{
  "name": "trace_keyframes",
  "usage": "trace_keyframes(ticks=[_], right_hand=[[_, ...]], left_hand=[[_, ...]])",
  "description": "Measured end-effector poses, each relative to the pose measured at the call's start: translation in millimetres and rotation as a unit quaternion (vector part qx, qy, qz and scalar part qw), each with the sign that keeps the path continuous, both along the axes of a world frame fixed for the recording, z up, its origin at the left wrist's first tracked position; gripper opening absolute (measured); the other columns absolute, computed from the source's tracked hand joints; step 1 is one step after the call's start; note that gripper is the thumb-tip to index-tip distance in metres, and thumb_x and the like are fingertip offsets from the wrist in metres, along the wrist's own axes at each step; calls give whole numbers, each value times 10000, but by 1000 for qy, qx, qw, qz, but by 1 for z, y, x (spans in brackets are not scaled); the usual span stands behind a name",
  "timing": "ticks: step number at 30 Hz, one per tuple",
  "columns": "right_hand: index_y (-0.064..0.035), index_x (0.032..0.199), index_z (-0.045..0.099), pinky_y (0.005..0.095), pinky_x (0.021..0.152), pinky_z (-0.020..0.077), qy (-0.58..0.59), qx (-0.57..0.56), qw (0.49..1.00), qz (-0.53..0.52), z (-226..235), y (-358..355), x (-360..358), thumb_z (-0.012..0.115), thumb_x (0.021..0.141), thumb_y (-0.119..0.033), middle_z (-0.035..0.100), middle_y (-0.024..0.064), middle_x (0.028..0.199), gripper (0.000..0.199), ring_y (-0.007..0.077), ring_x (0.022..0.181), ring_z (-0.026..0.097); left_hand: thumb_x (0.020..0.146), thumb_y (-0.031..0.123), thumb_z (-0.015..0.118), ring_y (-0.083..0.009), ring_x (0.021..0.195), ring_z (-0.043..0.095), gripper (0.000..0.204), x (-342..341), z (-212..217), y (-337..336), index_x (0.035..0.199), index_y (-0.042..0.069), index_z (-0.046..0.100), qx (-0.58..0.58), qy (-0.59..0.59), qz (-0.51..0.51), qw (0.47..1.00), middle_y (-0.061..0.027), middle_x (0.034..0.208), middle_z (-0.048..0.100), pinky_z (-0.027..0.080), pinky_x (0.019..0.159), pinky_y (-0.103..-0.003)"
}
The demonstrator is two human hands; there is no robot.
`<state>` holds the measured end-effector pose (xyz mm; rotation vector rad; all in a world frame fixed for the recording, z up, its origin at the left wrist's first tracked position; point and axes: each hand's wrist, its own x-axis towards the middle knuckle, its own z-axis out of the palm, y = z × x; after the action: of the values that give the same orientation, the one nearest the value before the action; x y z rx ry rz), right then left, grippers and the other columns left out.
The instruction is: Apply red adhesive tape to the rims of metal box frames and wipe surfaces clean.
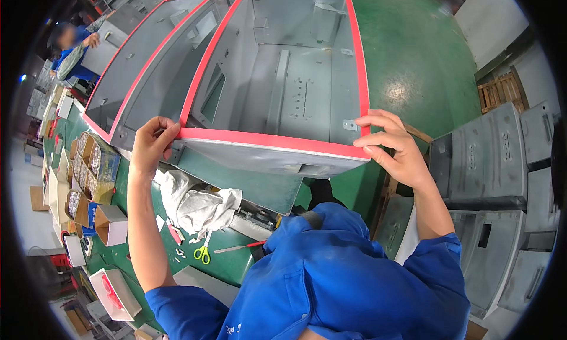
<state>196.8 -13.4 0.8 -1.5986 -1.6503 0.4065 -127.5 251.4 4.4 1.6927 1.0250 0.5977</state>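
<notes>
A large grey metal cabinet [307, 89] lies before me with its hollow inside facing up. Red tape [266, 140] runs along its rims and dividers, including the near edge. At the left end of that near strip my left hand [152, 144] is closed, thumb and forefinger pinching the tape where it meets a divider. My right hand [394, 144] is bent around the near right corner, thumb below and fingers above, pressed on the red tape. Inside the cabinet a long rail and a panel with small holes show.
Left, a green bench holds a white cloth [192, 201], yellow-handled scissors [202, 255], a slim red-handled tool [241, 247] and boxes of small parts [85, 166]. Another person [74, 54] handles a grey panel farther left. Grey metal housings [487, 151] and a wooden pallet [501, 97] stand right.
</notes>
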Motion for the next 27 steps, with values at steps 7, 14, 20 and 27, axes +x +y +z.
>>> trace_keyframes(ticks=[7,14,20,27], right_hand=[[-99,847,651,386,939,309,-39,-8,999,-7,7,5,-5,583,726,-27,548,55,1089,156,281,1120,401],[-72,831,645,366,919,325,-4,-1,1000,-16,3,4,-9,594,720,-10,537,75,1084,137,278,1123,402],[-62,839,639,379,916,329,-1,0,1000,-20,-2,3,-8,596,726,-24,532,84,1099,127,283,1141,388],[-47,820,634,385,919,332,-31,20,999,-38,2,6,-18,592,721,1,548,103,1080,118,301,1146,399]], left_hand=[[761,147,637,-38,515,434,144,-4,9,2,776,11,594,-25,5,-15,1000,7,653,521,324,432,-172],[740,154,663,-37,523,468,147,-1,17,10,767,23,601,-60,32,-37,997,3,639,547,341,429,-173],[734,152,671,-37,529,478,141,-5,12,16,753,30,604,-65,15,-63,996,3,643,556,345,436,-172],[730,155,676,-49,511,471,153,-9,9,20,743,19,606,-85,-17,-91,992,-7,646,561,355,443,-186]])
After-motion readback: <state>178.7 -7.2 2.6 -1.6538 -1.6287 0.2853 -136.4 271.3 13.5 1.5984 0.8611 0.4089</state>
